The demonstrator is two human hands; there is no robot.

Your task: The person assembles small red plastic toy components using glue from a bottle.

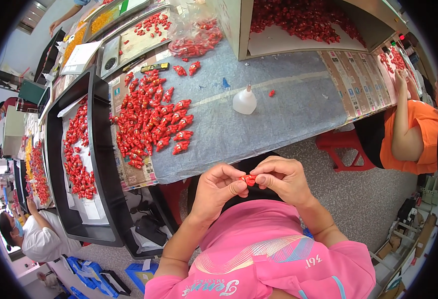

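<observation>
A small red plastic figure (249,180) is pinched between my two hands, in front of my body and just off the table's near edge. My left hand (220,188) grips its left end with thumb and forefinger, while my right hand (283,179) grips the other end the same way. Fingertips cover much of the piece, so its exact shape is hard to make out. On the table to the left lies a spread pile of similar red figures (149,117). A white squeeze bottle (245,101) with a thin tip stands mid-table, near one tiny red part (272,93).
A black tray (97,149) with more red pieces stands at the left. Clear plastic bags (196,42) of red parts lie at the back, beside an open box (298,50) full of them. Co-workers sit at left and right; a red stool (346,149) stands at right.
</observation>
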